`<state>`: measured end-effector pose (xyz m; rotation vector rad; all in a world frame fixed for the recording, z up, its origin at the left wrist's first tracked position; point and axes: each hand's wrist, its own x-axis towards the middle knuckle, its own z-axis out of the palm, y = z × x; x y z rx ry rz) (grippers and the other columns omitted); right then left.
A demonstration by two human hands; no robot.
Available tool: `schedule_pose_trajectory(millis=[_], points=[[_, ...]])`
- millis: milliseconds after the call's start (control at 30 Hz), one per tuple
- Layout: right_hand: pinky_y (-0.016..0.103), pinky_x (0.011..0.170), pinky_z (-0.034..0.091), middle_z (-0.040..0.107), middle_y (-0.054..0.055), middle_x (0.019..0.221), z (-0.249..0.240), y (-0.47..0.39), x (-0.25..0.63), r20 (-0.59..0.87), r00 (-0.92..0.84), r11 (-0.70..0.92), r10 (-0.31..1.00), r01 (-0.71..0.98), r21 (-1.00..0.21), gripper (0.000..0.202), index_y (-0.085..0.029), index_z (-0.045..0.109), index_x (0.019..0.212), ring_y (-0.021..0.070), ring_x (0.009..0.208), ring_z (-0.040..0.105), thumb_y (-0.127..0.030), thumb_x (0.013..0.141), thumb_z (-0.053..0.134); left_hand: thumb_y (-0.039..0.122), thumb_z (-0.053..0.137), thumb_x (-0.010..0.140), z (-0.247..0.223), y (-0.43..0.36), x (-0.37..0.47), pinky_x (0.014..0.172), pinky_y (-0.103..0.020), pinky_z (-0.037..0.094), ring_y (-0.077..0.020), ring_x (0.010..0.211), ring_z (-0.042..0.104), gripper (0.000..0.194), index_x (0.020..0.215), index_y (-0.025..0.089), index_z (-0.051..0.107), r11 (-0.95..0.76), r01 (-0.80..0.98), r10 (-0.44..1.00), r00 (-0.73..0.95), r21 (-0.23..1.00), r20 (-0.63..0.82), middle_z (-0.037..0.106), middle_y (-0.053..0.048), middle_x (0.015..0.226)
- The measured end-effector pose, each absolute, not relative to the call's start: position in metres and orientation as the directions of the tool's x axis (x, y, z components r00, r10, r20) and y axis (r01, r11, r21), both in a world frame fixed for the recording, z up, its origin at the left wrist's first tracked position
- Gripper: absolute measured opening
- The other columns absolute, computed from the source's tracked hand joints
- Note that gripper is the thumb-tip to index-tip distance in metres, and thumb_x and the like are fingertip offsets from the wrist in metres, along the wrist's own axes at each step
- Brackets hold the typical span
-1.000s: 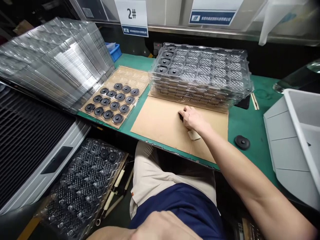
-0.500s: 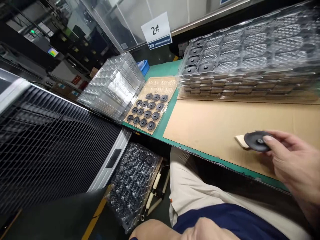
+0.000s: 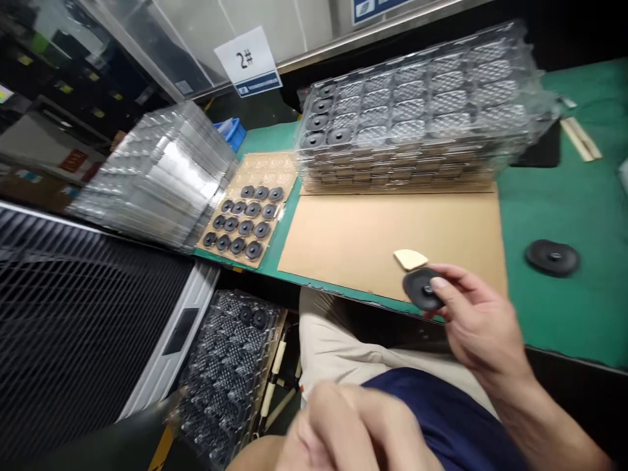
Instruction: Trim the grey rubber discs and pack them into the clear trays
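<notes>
The right hand (image 3: 483,330) pinches a black disc (image 3: 418,288) by its right side, thumb pressed on the upper face near the central hub and fingers curled beneath. The disc is tilted and held over the near edge of the green table (image 3: 589,203). A pale wedge-shaped piece (image 3: 411,260) lies on the cardboard sheet (image 3: 353,222), just beyond the disc; the view does not establish whether the two touch. The left hand (image 3: 363,435) is close to the camera, blurred, its fingers bent, in front of the navy garment (image 3: 446,405); whether it grips anything cannot be told.

A second disc (image 3: 553,257) lies flat on the table, to the right of the sheet. To the left of the sheet, a clear tray (image 3: 269,169) over brown card carries black discs in three rows of four and one row of three. At the sheet's far end stands a stack of loaded trays (image 3: 412,124), dark discs visible along its left side. Nested clear trays (image 3: 161,170) stand farther left, near a blue bin (image 3: 233,135). Below table level, a lower tray (image 3: 223,379) shows two black discs near its far end
</notes>
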<state>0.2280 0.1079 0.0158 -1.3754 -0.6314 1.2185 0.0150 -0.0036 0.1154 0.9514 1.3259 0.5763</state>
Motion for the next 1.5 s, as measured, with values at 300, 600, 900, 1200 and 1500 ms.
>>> schedule_pose_trajectory(millis=[300,600,900,1200,1500], points=[[0.026,0.055,0.062,0.065,0.003,0.095,0.042,0.071,0.194,-0.349,0.028,-0.311,0.937,-0.394,-0.865,0.042,-0.024,0.064,0.117,0.0168,0.074,0.066,-0.052,0.088,0.077,0.032,0.089,0.079,0.047,0.053,0.028,0.115,-0.039,0.046,-0.0283,0.144,0.047,0.077,0.147,0.034,0.054,0.205,-0.318,0.978,0.094,0.926,-0.185,0.057,-0.009,0.150],[0.027,0.064,0.064,0.069,0.006,0.104,0.048,0.053,0.173,-0.329,-0.151,-0.362,0.932,-0.407,-0.839,0.038,-0.022,0.062,0.122,0.0175,0.085,0.069,-0.050,0.096,0.068,0.029,0.091,0.075,0.033,0.048,0.022,0.104,-0.037,0.056,-0.0338,0.139,0.055,0.079,0.147,0.034,0.058,0.334,-0.445,0.941,0.206,0.831,-0.268,0.057,-0.012,0.154],[0.060,0.115,0.041,0.059,0.016,0.142,-0.015,0.146,0.247,0.226,-0.100,0.229,0.969,0.711,-0.665,0.033,-0.021,0.065,0.130,0.0353,0.136,0.050,-0.030,0.100,0.054,0.036,0.096,0.066,0.044,0.047,0.012,0.111,-0.047,0.051,-0.0369,0.133,0.060,0.070,0.131,0.028,0.071,0.254,-0.567,0.967,0.134,0.783,-0.217,0.070,-0.011,0.138],[0.034,0.074,0.056,0.071,0.009,0.096,-0.003,0.137,0.244,0.141,-0.073,0.156,0.987,0.606,-0.780,0.040,-0.018,0.066,0.116,0.0206,0.081,0.066,-0.039,0.111,0.033,0.037,0.097,0.065,0.048,0.040,0.004,0.104,-0.041,0.057,-0.0369,0.125,0.066,0.068,0.128,0.025,0.074,0.235,-0.493,0.972,0.107,0.838,-0.210,0.070,-0.014,0.135],[0.032,0.076,0.048,0.064,0.009,0.098,0.094,0.066,0.210,0.266,-0.450,0.468,0.852,0.427,-0.774,0.020,-0.015,0.065,0.111,0.0198,0.087,0.058,-0.014,0.102,0.047,0.029,0.097,0.065,0.047,0.040,0.008,0.101,-0.036,0.058,-0.0329,0.122,0.068,0.063,0.124,0.027,0.075,0.162,-0.417,0.982,-0.021,0.894,-0.187,0.071,-0.009,0.127]])
